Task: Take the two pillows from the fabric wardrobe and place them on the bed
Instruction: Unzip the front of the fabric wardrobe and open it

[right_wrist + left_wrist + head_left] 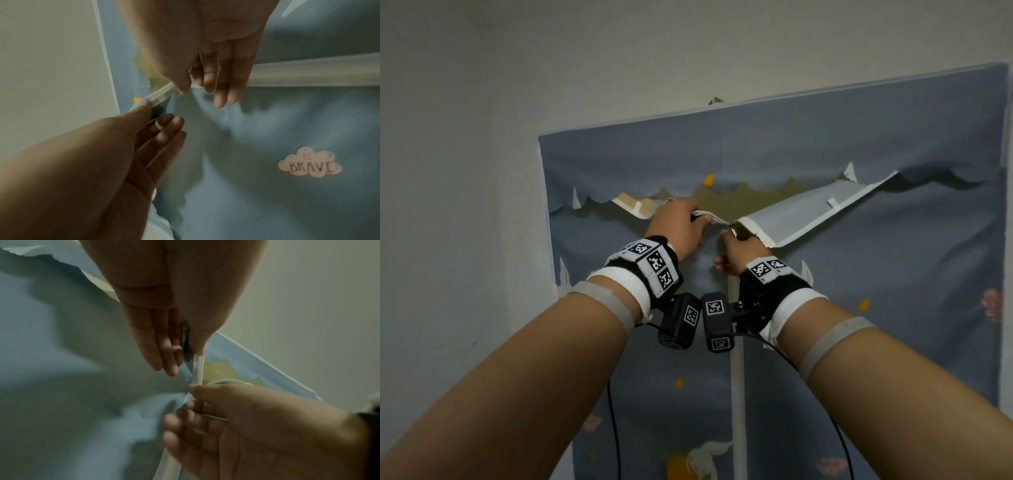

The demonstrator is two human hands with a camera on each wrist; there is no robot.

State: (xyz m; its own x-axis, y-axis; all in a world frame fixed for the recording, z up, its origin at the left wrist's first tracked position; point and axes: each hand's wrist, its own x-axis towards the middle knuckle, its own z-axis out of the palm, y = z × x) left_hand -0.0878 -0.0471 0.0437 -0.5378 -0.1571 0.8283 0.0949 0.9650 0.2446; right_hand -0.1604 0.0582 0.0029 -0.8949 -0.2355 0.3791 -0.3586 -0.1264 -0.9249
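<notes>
The blue-grey fabric wardrobe fills the head view, its front cover hanging shut along a white zipper strip. At the top the cover gapes a little, and the right flap is folded outward. My left hand pinches the white edge strip between thumb and fingers. My right hand pinches the same strip just below, at the flap's corner. Only an olive surface shows behind the gap. No pillow or bed is in view.
A pale wall runs to the left of and above the wardrobe. The cover bears printed shapes, among them a pink "BE BRAVE" cloud. Black cables hang from my wrist cameras.
</notes>
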